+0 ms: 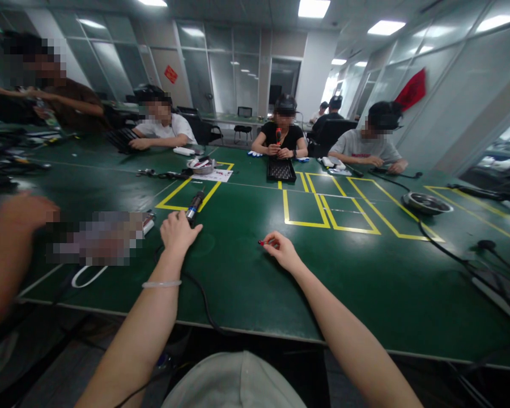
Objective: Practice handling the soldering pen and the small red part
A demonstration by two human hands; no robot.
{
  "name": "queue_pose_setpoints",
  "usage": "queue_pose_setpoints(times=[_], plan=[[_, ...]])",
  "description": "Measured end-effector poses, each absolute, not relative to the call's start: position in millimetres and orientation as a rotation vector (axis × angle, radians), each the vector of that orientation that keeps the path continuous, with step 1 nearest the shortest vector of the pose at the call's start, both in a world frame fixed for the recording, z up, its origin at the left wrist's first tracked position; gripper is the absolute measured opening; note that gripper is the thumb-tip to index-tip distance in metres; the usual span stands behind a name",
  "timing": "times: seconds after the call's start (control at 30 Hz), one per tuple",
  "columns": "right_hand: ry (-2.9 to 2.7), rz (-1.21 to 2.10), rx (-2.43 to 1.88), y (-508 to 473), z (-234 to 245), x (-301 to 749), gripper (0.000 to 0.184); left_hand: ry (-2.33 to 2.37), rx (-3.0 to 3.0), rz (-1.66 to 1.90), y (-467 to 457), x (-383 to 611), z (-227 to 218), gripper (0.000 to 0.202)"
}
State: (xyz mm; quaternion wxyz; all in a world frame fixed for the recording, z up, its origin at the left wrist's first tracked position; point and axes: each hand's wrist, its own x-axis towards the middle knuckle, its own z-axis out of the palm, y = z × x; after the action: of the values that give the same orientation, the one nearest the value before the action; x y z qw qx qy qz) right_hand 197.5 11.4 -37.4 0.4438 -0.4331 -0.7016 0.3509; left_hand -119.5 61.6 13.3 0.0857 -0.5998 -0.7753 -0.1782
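My left hand [181,229] is closed around the near end of a dark corded tool with a blue ring, which looks like an electric screwdriver [194,208]. The tool lies tilted over the green table, pointing away from me. A black cable [206,300] runs from near this hand over the table's front edge. To the right, just above the tabletop, my right hand [280,249] pinches a small thin piece with a red end [261,243] between thumb and fingers. Its exact kind is too small to make out.
Yellow tape outlines [306,224] mark the green table [238,283]. Another person's blurred arm [8,243] reaches in at left, near a blurred-out object [106,238]. A black tray [281,170] stands before a person opposite. At right are a round metal part [427,203] and cables.
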Motion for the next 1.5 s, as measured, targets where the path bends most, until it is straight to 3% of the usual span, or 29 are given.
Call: queue_pose_setpoints(times=[0.17, 0.37, 0.67, 1.13, 1.5], plan=[[-1.742, 0.867, -1.085, 11.5, -38.2, 197.1, 0.011, -2.602, -1.803, -0.265, 75.1, -145.6, 7.2, 0.066], [-1.743, 0.861, -1.077, 11.8, -37.6, 196.2, 0.011, -2.690, -1.804, -0.277, 81.8, -150.4, 6.9, 0.068], [-1.783, 0.817, -1.059, 10.6, -37.0, 193.2, 0.010, -2.546, -1.947, -0.275, 76.8, -123.9, 2.6, 0.069], [-2.004, 0.522, -1.119, -0.4, -26.6, 184.9, 0.007, -1.982, -2.635, -0.333, 30.4, -19.3, 0.9, 0.061], [-2.140, 0.311, -1.188, -3.7, -30.8, 181.2, 0.012, -1.818, -2.813, -0.357, 17.0, 0.0, 0.0, 0.051]])
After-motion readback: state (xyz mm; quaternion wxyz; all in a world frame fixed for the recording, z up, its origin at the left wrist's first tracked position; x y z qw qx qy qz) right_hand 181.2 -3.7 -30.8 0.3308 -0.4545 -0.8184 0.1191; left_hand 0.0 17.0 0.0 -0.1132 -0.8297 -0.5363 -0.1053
